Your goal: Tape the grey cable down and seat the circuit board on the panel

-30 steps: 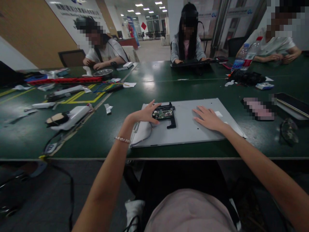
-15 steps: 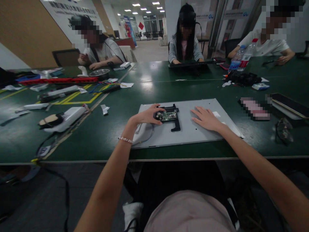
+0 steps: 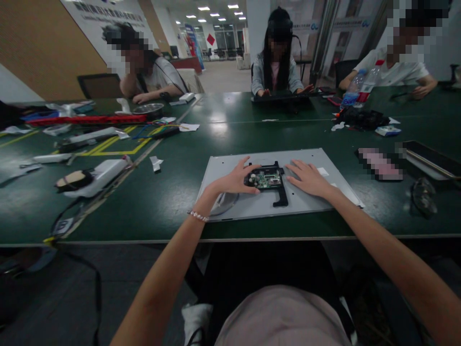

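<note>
A grey metal panel (image 3: 317, 156) lies flat on the green table (image 3: 169, 192) in front of me. On it sits a black bracket with a small green circuit board (image 3: 267, 179). My left hand (image 3: 234, 181) grips the left end of that bracket, thumb and fingers closed on its edge. My right hand (image 3: 309, 179) rests palm down on the panel just right of the bracket, fingers stretched out flat. A thin cable (image 3: 225, 205) loops on the panel under my left wrist.
A white device (image 3: 95, 175) and scattered tools, a red strip (image 3: 90, 119) and a metal bowl (image 3: 151, 109) lie to the left. Three other people sit at the far side. Water bottles (image 3: 355, 90), a dark tray (image 3: 430, 156) and glasses (image 3: 423, 194) are on the right.
My left hand has slid the bracket with the circuit board to the right across the panel, up to my right hand. The right hand has stayed flat in place.
</note>
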Motion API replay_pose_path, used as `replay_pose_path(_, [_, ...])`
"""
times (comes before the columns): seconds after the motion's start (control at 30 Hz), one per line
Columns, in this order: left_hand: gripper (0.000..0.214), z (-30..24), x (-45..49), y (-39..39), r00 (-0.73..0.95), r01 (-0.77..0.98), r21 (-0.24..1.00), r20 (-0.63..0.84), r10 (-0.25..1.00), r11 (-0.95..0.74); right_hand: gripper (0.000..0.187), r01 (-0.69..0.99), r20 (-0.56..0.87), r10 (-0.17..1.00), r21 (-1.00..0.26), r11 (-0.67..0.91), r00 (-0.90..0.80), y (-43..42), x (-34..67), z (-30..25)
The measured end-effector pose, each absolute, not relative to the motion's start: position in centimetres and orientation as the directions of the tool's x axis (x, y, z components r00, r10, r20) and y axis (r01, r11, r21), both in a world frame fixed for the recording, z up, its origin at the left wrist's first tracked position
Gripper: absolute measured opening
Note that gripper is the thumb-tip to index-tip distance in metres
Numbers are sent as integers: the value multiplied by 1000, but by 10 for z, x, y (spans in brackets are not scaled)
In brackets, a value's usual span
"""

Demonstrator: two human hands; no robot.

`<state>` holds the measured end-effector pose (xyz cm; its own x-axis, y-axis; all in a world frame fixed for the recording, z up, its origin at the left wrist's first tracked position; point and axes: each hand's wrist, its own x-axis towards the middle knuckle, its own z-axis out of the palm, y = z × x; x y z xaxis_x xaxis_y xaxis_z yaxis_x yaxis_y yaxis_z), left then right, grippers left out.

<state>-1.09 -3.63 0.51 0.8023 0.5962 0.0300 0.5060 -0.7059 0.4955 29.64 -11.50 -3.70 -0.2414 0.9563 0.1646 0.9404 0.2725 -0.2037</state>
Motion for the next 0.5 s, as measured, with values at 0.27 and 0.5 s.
replay_pose_path(0.27, [100,17,-13,-41,809,521,550,-75,583,-652,64,938,152,958,-216,271,-242,-117,296,-33])
replay_pose_path(0.5, [94,22,-14,-44,823,457,597,-1,568,-660,64,935,150,958,-228,273,-244,-118,296,-31])
